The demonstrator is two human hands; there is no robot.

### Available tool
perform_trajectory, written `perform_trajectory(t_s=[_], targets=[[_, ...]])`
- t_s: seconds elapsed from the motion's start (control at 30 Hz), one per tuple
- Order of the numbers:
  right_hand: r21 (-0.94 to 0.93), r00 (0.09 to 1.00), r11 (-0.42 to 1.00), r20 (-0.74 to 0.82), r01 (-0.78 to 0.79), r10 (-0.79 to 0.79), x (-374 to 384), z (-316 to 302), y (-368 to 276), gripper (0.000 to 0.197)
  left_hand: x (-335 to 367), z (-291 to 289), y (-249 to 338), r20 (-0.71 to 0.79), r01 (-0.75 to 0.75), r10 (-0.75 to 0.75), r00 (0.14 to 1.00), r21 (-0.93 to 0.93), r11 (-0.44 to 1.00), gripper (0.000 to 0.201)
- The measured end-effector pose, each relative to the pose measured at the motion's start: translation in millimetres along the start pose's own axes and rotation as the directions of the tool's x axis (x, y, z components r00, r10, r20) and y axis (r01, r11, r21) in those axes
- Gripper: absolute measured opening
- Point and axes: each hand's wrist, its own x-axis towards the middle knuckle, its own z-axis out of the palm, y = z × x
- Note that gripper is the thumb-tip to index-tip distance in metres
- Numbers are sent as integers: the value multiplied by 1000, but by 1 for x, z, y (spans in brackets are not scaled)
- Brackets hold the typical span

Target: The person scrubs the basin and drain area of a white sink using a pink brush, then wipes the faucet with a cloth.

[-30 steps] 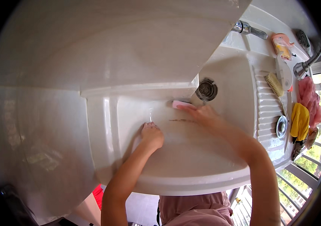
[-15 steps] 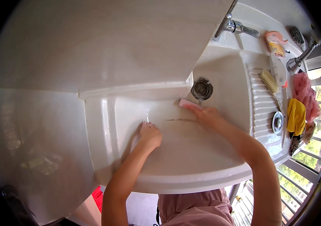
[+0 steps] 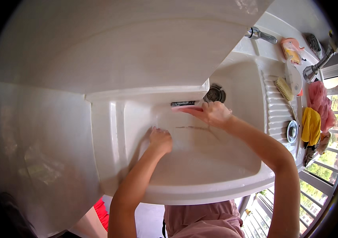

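A white sink basin (image 3: 232,186) fills the middle of the view. Both of my arms reach down into it. My right hand (image 3: 213,113) grips a pink brush (image 3: 185,106) with dark bristles, pressed against the basin's far wall under the white overhang. My left hand (image 3: 160,139) rests as a closed fist on the basin floor to the left, holding nothing that I can see. A thin brown streak (image 3: 194,127) runs across the wet basin floor between the two hands. The round metal drain (image 3: 215,94) lies just beyond my right hand.
A ribbed drainboard (image 3: 274,115) at the right holds a bristle scrub brush (image 3: 284,88) and a small metal cap (image 3: 292,131). Behind are a chrome tap (image 3: 261,35), a pink soap dish (image 3: 292,48), pink and yellow cloths (image 3: 315,115), and a railing.
My right hand with the pink brush has slid left along the basin's far wall, the bristles now showing. My left fist has stayed about where it was on the basin floor.
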Motion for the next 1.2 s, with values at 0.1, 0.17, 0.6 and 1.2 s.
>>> perform_trajectory(t_s=[0.1,0.17,0.6,1.2], targets=[[-30,975,997,-214,-70,62,14,13,-21,74,6,3,0,-101,11,-12,995,-3,1000,35],[234,982,966,178,-111,70,6,35,-32,73,12,-4,3,-74,31,-31,997,-9,999,42],[168,985,978,-101,-125,143,19,68,-58,76,9,3,-3,-185,96,-121,975,-141,985,37],[256,994,961,53,-108,97,49,2,-52,72,4,-51,-15,3,-249,-349,937,-696,-674,45]])
